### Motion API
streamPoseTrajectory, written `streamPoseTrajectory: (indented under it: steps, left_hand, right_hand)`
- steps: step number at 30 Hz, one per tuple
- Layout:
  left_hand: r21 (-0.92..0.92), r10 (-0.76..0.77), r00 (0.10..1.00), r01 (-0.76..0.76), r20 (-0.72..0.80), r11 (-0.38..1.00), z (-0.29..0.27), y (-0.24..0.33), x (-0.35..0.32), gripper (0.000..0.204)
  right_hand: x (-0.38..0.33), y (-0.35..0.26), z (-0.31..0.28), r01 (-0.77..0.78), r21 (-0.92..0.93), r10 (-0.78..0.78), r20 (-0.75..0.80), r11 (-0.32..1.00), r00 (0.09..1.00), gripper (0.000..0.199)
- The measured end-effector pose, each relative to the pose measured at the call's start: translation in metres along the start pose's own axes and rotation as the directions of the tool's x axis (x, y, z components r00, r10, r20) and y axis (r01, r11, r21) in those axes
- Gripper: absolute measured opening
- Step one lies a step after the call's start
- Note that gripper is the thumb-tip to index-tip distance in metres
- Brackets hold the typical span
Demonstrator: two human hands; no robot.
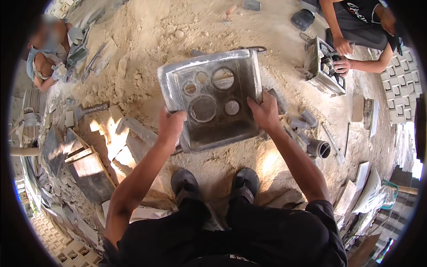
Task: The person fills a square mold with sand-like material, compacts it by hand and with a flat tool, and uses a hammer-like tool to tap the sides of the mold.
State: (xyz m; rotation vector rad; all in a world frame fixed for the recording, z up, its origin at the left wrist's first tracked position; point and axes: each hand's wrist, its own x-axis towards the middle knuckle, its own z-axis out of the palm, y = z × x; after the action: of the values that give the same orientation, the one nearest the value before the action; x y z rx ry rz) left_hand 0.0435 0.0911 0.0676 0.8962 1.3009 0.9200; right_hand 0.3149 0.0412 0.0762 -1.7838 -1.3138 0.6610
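Observation:
Both of my hands hold a grey, open metal box mould (224,94) over the sandy ground, in front of my feet. Several round holes of different sizes are cut in its bottom plate, and pale dust coats its rim. My left hand (171,127) is closed on the left side wall, thumb over the edge. On the opposite wall, my right hand (265,111) grips the edge the same way. The fingers under the box are mostly hidden. Both arms reach forward, and the box tilts slightly, its right side farther up in the picture.
Loose sand (138,53) spreads ahead. At upper right, a co-worker's hands (342,55) work in another metal mould (327,75). Another person (46,58) squats at upper left. Short pipes (318,148) lie to the right, boards (91,171) to the left. Patterned blocks (402,84) stand at far right.

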Motion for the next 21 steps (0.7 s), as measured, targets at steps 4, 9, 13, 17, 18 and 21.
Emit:
streamPoseTrajectory:
  steps: [4, 9, 13, 17, 18, 21]
  left_hand:
    - [-0.047, 0.196, 0.979, -0.199, -0.052, 0.979, 0.006, -0.009, 0.024, 0.018]
    - [-0.063, 0.347, 0.935, -0.351, -0.069, 0.934, -0.001, -0.038, 0.04, 0.019]
    - [0.111, 0.272, 0.961, -0.265, -0.048, 0.958, -0.012, -0.056, 0.026, 0.02]
    - [0.042, 0.366, 0.93, -0.367, 0.035, 0.929, -0.01, -0.055, 0.001, 0.018]
    - [0.05, 0.381, 0.922, -0.385, 0.064, 0.922, -0.01, -0.052, -0.006, 0.017]
    - [0.01, 0.312, 0.941, -0.316, 0.132, 0.949, -0.017, -0.062, -0.023, 0.017]
  right_hand:
    - [0.014, 0.014, 0.015, 0.155, -0.089, -0.17, -0.203, 0.984, 0.964, 0.023]
    - [0.011, 0.016, 0.033, 0.301, 0.104, -0.248, -0.35, 0.948, 0.903, 0.024]
    - [-0.009, 0.022, 0.027, 0.15, 0.066, -0.124, -0.301, 0.986, 0.945, 0.016]
    - [-0.028, 0.025, 0.019, 0.098, 0.17, -0.064, -0.195, 0.981, 0.979, 0.015]
    - [-0.032, 0.029, 0.018, 0.091, 0.162, -0.061, -0.185, 0.983, 0.981, 0.015]
    - [-0.044, 0.037, 0.016, 0.1, 0.071, -0.086, -0.175, 0.992, 0.981, 0.017]
